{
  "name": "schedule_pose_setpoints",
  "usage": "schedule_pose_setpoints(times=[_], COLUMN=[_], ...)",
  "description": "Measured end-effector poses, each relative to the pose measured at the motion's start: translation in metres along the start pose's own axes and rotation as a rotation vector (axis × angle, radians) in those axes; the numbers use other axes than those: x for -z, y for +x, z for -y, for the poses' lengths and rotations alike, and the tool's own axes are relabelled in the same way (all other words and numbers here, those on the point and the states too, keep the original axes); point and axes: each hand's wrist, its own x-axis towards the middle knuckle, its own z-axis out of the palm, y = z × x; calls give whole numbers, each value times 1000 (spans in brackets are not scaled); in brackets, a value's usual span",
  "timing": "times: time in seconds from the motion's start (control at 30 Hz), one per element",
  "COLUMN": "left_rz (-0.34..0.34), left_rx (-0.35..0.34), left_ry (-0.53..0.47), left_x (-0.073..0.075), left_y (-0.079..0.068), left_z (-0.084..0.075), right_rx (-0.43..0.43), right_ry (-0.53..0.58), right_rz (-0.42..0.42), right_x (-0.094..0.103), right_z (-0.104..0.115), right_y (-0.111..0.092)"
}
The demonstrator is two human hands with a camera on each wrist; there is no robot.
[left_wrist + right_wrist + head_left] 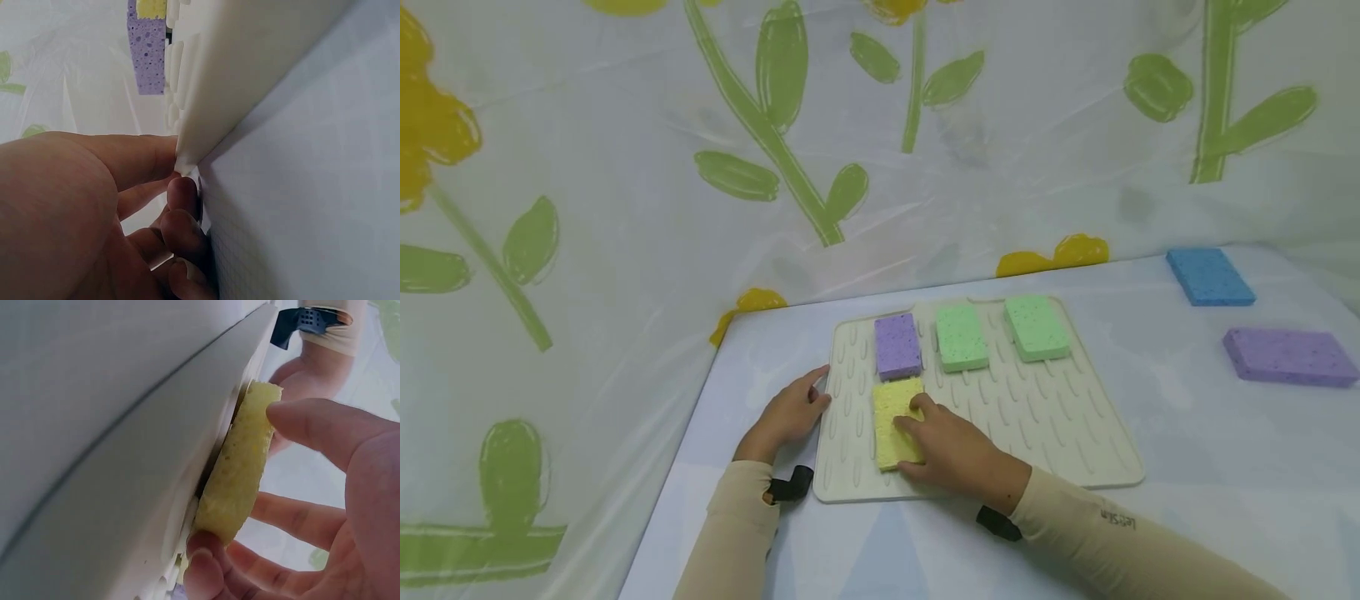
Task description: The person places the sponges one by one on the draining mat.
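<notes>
Yellow sponge [887, 433]: on the mat, toward its near left part, on the near side of the purple sponge; whether the two touch is hard to tell.
Right hand [955, 446]: fingers bent, part spread, holding the yellow sponge between thumb and fingertips; in the right wrist view the thumb [300, 419] presses one end and a fingertip [203, 575] the other.
Sponge's underside: a dark gap shows between part of it and the mat.
Left hand [786, 417]: thumb and forefinger apart, tips touching the mat's left edge; the other fingers [184, 231] loosely bent beside it, close to the table.
Mat [1052, 433]: pale, ridged, flat on the table [1195, 400].
Far row on the mat: purple sponge [897, 346] at left, then two green sponges [962, 337], set apart from one another.
Off the mat, to the right: blue sponge [1210, 277] farther back, second purple sponge [1290, 357] nearer, both on the table and apart.
Sleeves [733, 517]: beige, both arms, with a black wrist mount [792, 483] at each wrist.
Behind: white cloth [625, 125] printed with green stems and yellow flowers.
</notes>
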Motion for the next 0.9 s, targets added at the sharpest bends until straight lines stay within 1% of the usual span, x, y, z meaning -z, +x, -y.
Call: schedule_pose_setpoints(times=[0.13,0.4,0.53,0.67,0.9], left_rz=[2,-6,-8,-10,-10], left_rx=[0,-29,-44,-45,-37], left_ry=[-2,-5,-9,-11,-10], left_x=[-1,-2,-3,-3,-3], left_y=[-1,1,1,1,1], left_z=[2,2,4,4,4], right_rx=[21,11,11,21,57], right_ry=[19,-18,-47,-83,-70], right_rz=[7,23,14,-17,-110], right_x=[-1,-1,1,4,12], right_z=[0,-1,-1,-2,-6], right_y=[-1,-1,-1,-1,-2])
